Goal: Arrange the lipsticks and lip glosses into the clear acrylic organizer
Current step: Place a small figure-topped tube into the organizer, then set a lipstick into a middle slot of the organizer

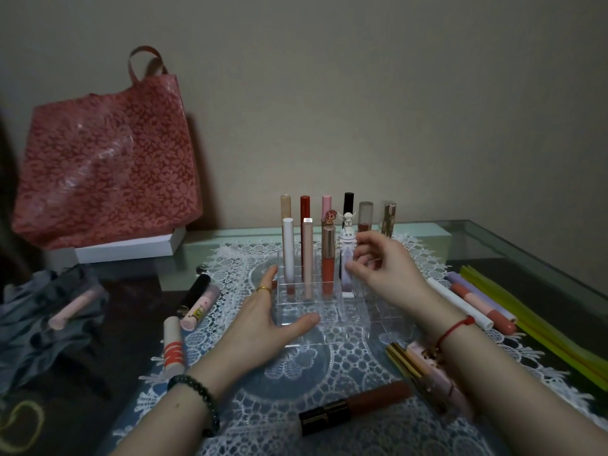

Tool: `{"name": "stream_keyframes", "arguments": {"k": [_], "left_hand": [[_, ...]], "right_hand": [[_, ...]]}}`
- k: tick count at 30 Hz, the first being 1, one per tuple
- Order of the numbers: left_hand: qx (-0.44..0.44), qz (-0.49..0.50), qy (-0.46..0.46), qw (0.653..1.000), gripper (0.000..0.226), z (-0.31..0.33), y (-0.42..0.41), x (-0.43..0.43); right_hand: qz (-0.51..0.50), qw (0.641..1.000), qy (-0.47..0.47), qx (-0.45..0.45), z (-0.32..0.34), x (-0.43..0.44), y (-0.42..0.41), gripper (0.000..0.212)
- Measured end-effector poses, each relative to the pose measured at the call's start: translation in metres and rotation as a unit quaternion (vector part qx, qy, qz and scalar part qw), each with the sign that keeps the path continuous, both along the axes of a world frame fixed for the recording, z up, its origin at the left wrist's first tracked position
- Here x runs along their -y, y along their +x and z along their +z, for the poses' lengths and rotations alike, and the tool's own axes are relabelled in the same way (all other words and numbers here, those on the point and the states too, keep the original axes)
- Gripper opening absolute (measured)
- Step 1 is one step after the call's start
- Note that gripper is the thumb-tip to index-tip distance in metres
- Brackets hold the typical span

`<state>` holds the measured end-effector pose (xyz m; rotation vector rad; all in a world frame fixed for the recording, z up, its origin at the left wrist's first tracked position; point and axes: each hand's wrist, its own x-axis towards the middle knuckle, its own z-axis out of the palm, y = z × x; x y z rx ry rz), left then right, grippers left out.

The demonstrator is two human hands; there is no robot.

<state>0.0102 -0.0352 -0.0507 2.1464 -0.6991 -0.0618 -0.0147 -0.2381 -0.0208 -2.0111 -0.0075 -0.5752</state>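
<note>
Two bare hands work at a clear acrylic organizer (329, 311) that stands on a white lace doily (296, 366) on a glass table (493, 238). The left hand (263, 319) lies low and flat. Its fingers are straight along the organizer's left wall and its thumb is stretched across the front edge, bracing that corner without curling round it. A gold ring (264, 289) sits on one finger.

The right hand (385, 268) is raised at the organizer's right side. Its thumb and fingertips pinch a white figurine-capped lip gloss (348, 255). That gloss stands upright in the second row, just right of an orange gloss with a rose-gold cap (328, 264). I cannot tell whether its base is fully seated. A red string bracelet (455, 329) circles the right wrist.

Six tubes stand in the back row. Loose tubes lie on both sides of the doily, and a dark-capped lipstick (355, 406) lies near the front, between the forearms.
</note>
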Motion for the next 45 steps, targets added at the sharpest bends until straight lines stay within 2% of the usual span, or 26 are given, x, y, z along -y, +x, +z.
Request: {"name": "stream_keyframes", "arguments": {"k": [20, 23, 27, 29, 31, 32, 33, 35, 36, 38, 39, 42, 45], "left_hand": [[-0.001, -0.002, -0.008, 1.0, 0.118, -0.001, 0.003, 0.0], [0.03, 0.013, 0.01, 0.999, 0.119, -0.002, 0.005, -0.001], [0.116, 0.054, 0.069, 0.989, 0.122, 0.003, 0.002, -0.002], [0.196, 0.092, 0.08, 0.973, 0.108, 0.011, 0.0, -0.002], [0.325, 0.095, 0.058, 0.939, 0.07, 0.023, 0.0, -0.004], [0.361, 0.059, 0.034, 0.93, 0.049, 0.03, -0.001, -0.006], [0.356, -0.002, 0.014, 0.934, 0.034, 0.036, -0.003, -0.01], [0.248, -0.137, 0.039, 0.958, 0.027, 0.044, -0.013, -0.013], [0.179, -0.188, 0.086, 0.962, 0.029, 0.046, -0.018, -0.013], [0.067, -0.253, 0.192, 0.946, 0.032, 0.045, -0.028, -0.008], [0.049, -0.27, 0.236, 0.932, 0.034, 0.043, -0.032, -0.004], [0.09, -0.288, 0.322, 0.897, 0.038, 0.039, -0.041, 0.006], [0.084, -0.283, 0.33, 0.897, 0.028, 0.039, -0.042, 0.006]], "right_hand": [[-0.016, 0.999, -0.01, 0.04, 0.011, 0.005, -0.007, 0.042], [-0.034, 0.998, -0.015, 0.055, 0.019, 0.007, -0.014, 0.04], [-0.06, 0.994, 0.0, 0.095, 0.034, 0.009, -0.029, 0.037], [-0.047, 0.994, -0.017, 0.099, 0.042, 0.007, -0.039, 0.035], [-0.022, 0.994, -0.052, 0.093, 0.045, 0.002, -0.051, 0.032], [-0.01, 0.993, -0.08, 0.081, 0.044, 0.0, -0.057, 0.031], [0.003, 0.992, -0.109, 0.062, 0.042, -0.003, -0.063, 0.03], [0.033, 0.986, -0.164, 0.018, 0.034, -0.008, -0.074, 0.028], [0.05, 0.981, -0.19, -0.003, 0.029, -0.01, -0.079, 0.027], [0.077, 0.971, -0.224, -0.027, 0.019, -0.012, -0.087, 0.027], [0.087, 0.97, -0.224, -0.027, 0.014, -0.012, -0.089, 0.027], [0.1, 0.97, -0.217, -0.037, 0.002, -0.008, -0.093, 0.023], [0.111, 0.961, -0.247, -0.054, -0.003, -0.008, -0.094, 0.019]]}}
